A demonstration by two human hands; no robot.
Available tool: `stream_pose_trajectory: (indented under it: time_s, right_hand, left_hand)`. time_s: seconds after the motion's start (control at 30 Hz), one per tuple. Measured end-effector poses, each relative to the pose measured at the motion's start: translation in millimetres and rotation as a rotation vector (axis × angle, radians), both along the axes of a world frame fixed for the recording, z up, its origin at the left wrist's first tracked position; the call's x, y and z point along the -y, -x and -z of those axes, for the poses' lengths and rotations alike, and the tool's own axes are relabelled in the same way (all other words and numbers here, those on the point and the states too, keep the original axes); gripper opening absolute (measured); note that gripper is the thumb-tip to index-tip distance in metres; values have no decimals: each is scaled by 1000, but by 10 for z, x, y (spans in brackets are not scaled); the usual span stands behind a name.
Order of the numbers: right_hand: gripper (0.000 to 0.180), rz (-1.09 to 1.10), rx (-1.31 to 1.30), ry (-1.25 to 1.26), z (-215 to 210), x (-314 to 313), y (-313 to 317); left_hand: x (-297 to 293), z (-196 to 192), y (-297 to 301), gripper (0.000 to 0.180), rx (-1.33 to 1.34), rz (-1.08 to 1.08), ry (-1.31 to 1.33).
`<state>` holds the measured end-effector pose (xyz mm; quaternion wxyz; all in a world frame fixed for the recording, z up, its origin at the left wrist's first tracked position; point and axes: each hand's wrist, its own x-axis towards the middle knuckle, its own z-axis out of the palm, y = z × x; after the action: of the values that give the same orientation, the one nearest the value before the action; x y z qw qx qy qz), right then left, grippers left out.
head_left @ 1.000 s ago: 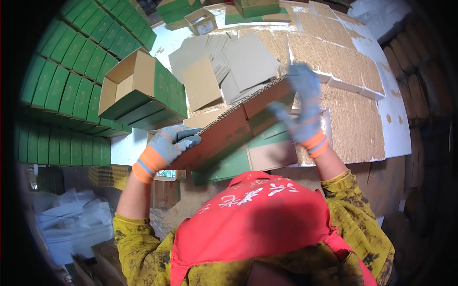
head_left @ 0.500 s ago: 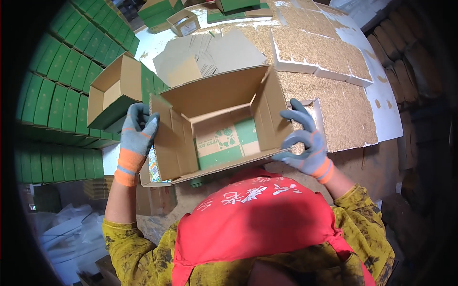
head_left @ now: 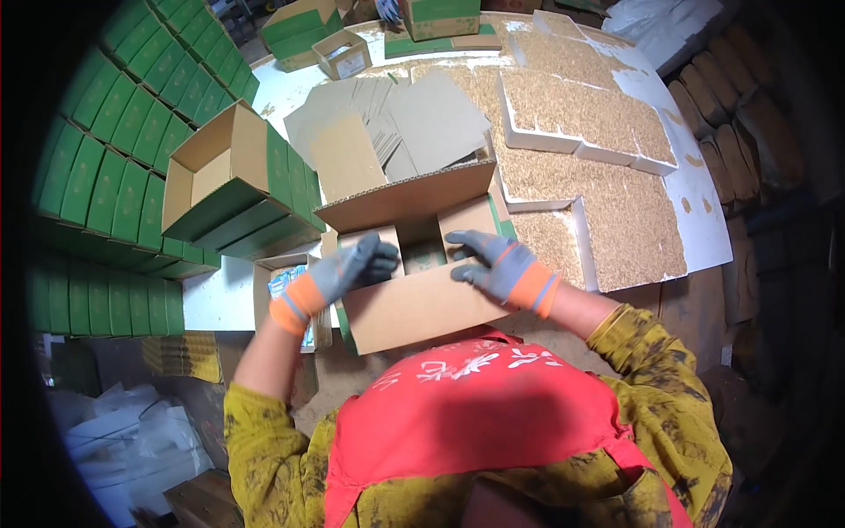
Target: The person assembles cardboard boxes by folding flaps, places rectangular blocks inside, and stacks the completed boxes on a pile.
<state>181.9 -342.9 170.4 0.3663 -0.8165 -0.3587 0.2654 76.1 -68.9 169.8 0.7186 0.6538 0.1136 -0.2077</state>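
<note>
A brown cardboard box with green outer sides sits upright in front of my red apron. Its far flap stands raised, while the two side flaps are folded inward, leaving a dark gap between them. My left hand, in a grey-and-orange glove, rests over the left side flap with its fingers stretched toward the gap. On the right side flap lies my right hand, gloved alike, thumb and fingers apart. Neither hand grips anything visible. The box's bottom is mostly hidden.
Green boxes are stacked at left, with an open box beside them. Grey cardboard sheets lie beyond my box. Trays of tan grain-like material cover the table's right. A small carton holds blue-and-white packets.
The box has dropped lower and its side flaps have been folded inward. Both my hands have moved from its outer edges toward each other, over the flaps.
</note>
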Motion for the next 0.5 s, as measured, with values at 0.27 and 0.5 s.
stream_pose_trajectory:
  time_s: [0.27, 0.5]
  right_hand:
    - [60, -62, 986, -239, -343, -323, -355]
    - [45, -170, 388, -464, 348, 300, -318]
  left_hand:
    - [592, 375, 292, 60, 939, -815, -1077]
    - [330, 447, 399, 51, 32, -701, -1283]
